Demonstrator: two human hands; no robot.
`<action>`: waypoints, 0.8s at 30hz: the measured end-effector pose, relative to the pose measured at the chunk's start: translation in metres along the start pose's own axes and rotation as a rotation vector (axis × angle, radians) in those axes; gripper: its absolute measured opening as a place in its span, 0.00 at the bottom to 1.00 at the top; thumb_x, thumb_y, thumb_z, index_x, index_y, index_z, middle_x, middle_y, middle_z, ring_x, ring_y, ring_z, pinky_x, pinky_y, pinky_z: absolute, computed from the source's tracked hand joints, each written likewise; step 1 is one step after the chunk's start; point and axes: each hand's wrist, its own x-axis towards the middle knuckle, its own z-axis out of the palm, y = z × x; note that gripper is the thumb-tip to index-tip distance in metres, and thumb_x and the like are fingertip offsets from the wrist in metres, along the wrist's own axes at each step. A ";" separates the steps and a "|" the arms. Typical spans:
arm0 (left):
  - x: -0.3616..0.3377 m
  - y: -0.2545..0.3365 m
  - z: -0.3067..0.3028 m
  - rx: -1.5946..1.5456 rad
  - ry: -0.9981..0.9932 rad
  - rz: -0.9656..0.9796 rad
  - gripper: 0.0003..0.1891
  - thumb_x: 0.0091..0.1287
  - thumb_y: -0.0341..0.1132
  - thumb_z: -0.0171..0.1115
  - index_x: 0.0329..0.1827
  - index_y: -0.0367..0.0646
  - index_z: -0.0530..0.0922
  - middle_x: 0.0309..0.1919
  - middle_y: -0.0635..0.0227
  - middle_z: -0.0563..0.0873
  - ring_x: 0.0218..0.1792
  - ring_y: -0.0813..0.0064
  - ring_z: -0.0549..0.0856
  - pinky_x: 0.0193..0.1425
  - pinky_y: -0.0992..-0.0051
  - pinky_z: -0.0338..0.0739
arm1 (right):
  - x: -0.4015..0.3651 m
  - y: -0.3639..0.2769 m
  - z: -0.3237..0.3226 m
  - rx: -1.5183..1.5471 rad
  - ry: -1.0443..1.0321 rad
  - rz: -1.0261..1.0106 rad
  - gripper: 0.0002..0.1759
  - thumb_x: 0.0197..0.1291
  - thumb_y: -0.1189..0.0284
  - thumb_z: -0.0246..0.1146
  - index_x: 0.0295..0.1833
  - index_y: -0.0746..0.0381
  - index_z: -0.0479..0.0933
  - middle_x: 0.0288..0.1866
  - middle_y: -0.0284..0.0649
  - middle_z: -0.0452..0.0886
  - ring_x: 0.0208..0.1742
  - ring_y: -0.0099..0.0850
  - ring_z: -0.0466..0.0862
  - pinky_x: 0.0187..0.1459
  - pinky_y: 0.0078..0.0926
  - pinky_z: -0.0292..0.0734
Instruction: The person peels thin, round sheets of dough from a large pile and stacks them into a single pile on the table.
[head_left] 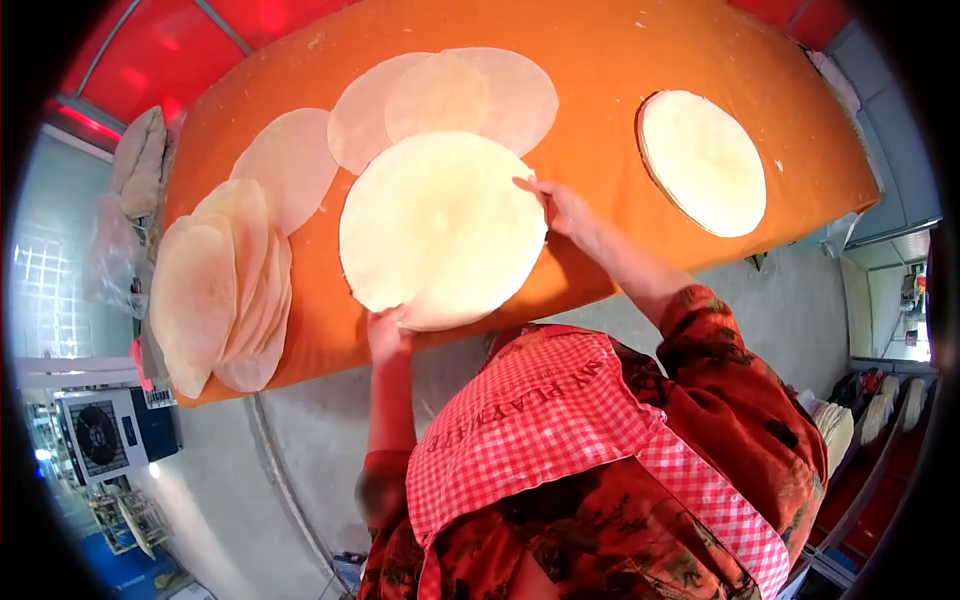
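A pale stack of thin round flatbreads (440, 235) lies near the front edge of the orange-covered table. My left hand (388, 328) grips the near left edge of this stack, its fingers partly hidden beneath. At the right edge, my right hand (560, 207) has its fingertips on top and the rest of its grip around the rim. Behind the stack, thin translucent round sheets (520, 90) overlap flat on the cloth. Another such sheet (287, 165) lies to the left, beside a fanned pile of sheets (200, 300) that hangs over the table's left end.
A second stack of round flatbreads (703, 163) sits on the right of the orange table cloth (600, 60). A plastic bag (112, 250) hangs by the left end. A boxy machine with a fan grille (100, 435) stands on the floor at left. Racks (880, 440) stand at right.
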 end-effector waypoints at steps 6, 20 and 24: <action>0.014 0.038 -0.032 0.085 -0.064 0.000 0.20 0.56 0.17 0.57 0.54 0.32 0.73 0.41 0.57 0.83 0.41 0.62 0.85 0.48 0.63 0.82 | 0.005 0.015 -0.003 -0.448 0.022 -0.073 0.13 0.58 0.78 0.62 0.49 0.70 0.79 0.46 0.45 0.85 0.51 0.37 0.84 0.51 0.32 0.81; -0.023 0.068 -0.028 0.275 -0.082 -0.161 0.25 0.64 0.26 0.54 0.66 0.46 0.64 0.56 0.58 0.78 0.55 0.55 0.80 0.46 0.49 0.84 | 0.036 0.006 0.041 -0.974 0.387 -0.027 0.23 0.59 0.63 0.70 0.56 0.65 0.77 0.48 0.43 0.84 0.47 0.36 0.83 0.52 0.30 0.78; -0.018 0.061 -0.029 0.304 -0.099 -0.090 0.27 0.60 0.23 0.54 0.65 0.45 0.65 0.53 0.59 0.80 0.48 0.58 0.84 0.42 0.57 0.86 | 0.032 0.009 0.032 -0.962 0.302 -0.114 0.21 0.57 0.67 0.70 0.52 0.66 0.77 0.43 0.42 0.85 0.43 0.32 0.84 0.47 0.30 0.80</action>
